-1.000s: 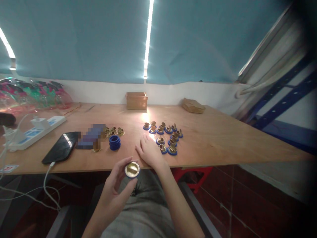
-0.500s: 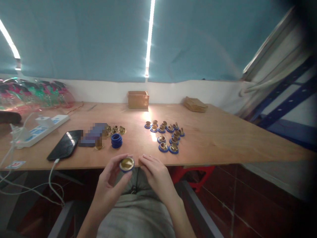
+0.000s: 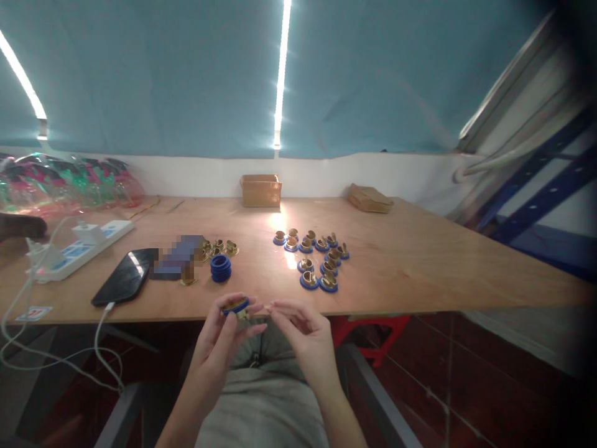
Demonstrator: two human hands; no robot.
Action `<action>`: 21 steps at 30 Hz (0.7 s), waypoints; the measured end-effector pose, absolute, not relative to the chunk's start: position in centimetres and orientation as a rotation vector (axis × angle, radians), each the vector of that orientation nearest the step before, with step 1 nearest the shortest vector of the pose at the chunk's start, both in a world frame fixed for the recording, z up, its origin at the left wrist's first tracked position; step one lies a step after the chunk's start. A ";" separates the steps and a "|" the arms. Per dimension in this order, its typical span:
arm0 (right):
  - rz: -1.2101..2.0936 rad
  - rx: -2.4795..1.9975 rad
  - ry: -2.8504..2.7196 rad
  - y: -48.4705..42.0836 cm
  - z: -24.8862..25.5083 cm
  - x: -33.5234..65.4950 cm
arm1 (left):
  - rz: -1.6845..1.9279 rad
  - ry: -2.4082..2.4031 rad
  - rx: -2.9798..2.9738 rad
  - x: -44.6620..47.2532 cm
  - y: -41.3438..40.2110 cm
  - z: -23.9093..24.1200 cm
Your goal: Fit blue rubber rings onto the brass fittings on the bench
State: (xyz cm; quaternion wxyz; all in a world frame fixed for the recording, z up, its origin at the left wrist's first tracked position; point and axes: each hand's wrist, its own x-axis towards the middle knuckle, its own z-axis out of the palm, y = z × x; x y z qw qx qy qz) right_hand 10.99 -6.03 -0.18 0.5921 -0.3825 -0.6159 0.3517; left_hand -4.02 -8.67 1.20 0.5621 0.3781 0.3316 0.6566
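Note:
Between the thumb and fingers of my left hand (image 3: 215, 345) is a gold metal fitting with a blue ring (image 3: 237, 306) around it, tilted on edge over the table's front edge. My right hand (image 3: 305, 336) is closed in a pinch close to the left fingertips; whatever it grips, if anything, is too small to make out. A stack of blue rings (image 3: 221, 269) stands just beyond my left hand. Behind it lie several bare gold fittings (image 3: 218, 247). Farther right, several gold fittings seated in blue rings (image 3: 310, 280) are grouped on the wooden table (image 3: 420, 267).
On the left lie a black phone (image 3: 124, 277) with a cable and a white power strip (image 3: 88, 249). Bagged coloured bottles (image 3: 69, 186) stand behind them. At the back are an open cardboard box (image 3: 261, 191) and brown folded paper (image 3: 370, 198). A red stool (image 3: 373, 330) is underneath.
The fitting in my left hand has tipped from face-up to nearly edge-on. My right hand has moved left and up, bringing its fingertips close to the left hand's.

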 end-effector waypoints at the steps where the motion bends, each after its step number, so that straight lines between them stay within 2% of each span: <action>1: 0.945 -0.850 -1.335 -6.1 -0.1 10.8 | 1.533 0.730 0.834 -3.7 -8.8 1.2; 3: 1.145 -0.778 -1.164 -6.2 0.1 10.5 | 1.525 0.677 0.770 -3.3 -8.9 1.2; 5: 1.197 -0.749 -1.088 -6.2 0.2 10.3 | 1.547 0.664 0.735 -3.3 -8.9 1.3; 21: 1.096 -0.771 -1.118 -7.1 0.7 9.8 | 1.565 0.593 0.529 -3.5 -8.5 2.2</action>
